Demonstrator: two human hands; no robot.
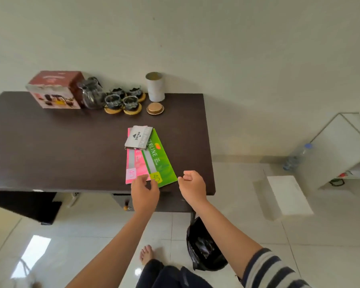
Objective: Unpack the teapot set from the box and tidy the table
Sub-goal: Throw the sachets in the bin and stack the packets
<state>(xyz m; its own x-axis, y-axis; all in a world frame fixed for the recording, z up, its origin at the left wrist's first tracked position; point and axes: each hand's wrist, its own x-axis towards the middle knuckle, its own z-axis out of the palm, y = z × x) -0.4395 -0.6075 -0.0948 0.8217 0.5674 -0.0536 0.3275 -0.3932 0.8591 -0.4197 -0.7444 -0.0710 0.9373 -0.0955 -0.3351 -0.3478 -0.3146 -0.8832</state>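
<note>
The red teapot-set box (54,90) stands at the back left of the dark table (50,146). Beside it are a glass teapot (91,95) and several glass cups (123,98) on round wooden coasters. In the middle lie a pink packet (134,163) and a green packet (160,161), with a small grey JOYKO box (138,137) on top of them. My left hand (144,194) reaches over the near ends of the two packets, fingers loosely bent, holding nothing I can see. My right hand (192,187) hovers at the table's front right edge, fingers loosely curled and empty.
A white cylindrical tin (155,87) stands at the back, its gold lid (155,108) lying in front. A black rubbish bag (204,246) sits on the floor under the table's right corner. A white foam block (287,196), a water bottle (297,156) and a white cabinet (341,146) are to the right.
</note>
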